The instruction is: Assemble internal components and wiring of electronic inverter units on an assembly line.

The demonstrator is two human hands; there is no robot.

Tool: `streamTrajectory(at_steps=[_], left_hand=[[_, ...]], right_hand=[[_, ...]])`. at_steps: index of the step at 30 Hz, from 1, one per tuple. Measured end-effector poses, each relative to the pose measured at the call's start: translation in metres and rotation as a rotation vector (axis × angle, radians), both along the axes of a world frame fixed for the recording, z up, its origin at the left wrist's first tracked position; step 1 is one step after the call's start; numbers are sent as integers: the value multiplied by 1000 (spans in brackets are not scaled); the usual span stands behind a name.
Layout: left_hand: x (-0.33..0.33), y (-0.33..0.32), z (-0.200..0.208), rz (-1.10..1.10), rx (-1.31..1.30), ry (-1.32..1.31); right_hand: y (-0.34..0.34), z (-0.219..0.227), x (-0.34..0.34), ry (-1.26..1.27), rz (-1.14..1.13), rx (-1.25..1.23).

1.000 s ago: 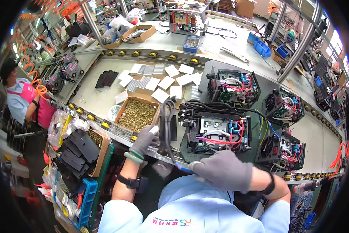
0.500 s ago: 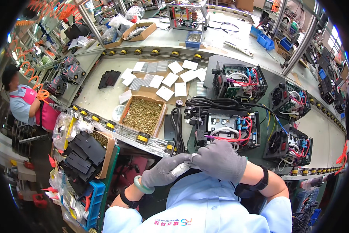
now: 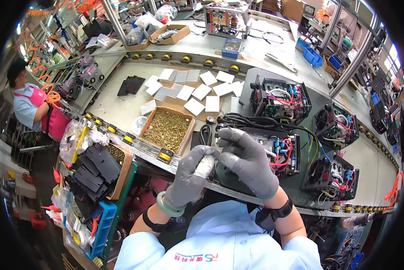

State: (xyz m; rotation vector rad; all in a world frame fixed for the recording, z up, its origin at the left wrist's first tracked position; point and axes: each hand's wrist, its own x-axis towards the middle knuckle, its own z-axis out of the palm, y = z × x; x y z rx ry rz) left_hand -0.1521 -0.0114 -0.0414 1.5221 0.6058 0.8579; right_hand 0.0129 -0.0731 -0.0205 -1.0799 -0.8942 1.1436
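Both my hands wear grey gloves with whitish smears on the fingers. My left hand point(image 3: 193, 173) is closed, thumb against the fingers, in front of the unit at the bench's near edge. White wrapping covers its thumb; whatever it pinches, if anything, is hidden. Close beside it, my right hand point(image 3: 247, 159) has curled fingers standing apart from the thumb, with nothing visible between them. It covers part of an open black electronic unit point(image 3: 293, 155) with red and blue wires. Black coiled cable point(image 3: 251, 119) lies behind the fingers.
A cardboard box of small brass-coloured parts point(image 3: 194, 121) stands left of the hands. White-faced finned heatsinks point(image 3: 202, 92) lie beyond it. More open units point(image 3: 278, 96) stand to the right. Black plates point(image 3: 96, 171) fill a lower-left box. A co-worker point(image 3: 37, 108) stands at far left.
My hands have lifted forward from the bench edge and tilted upright. The right hand's fingers have spread from the left hand's. The whole view has shifted slightly.
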Motion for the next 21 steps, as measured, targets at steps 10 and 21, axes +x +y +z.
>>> streamTrajectory(at_steps=[10,21], left_hand=[[7,-3,3,-45,-226,-56],[10,4,-1,21,-337,-27]], right_hand=[[7,-13,8,-449,-80,171],[2,-8,1,-119,-84,-8]])
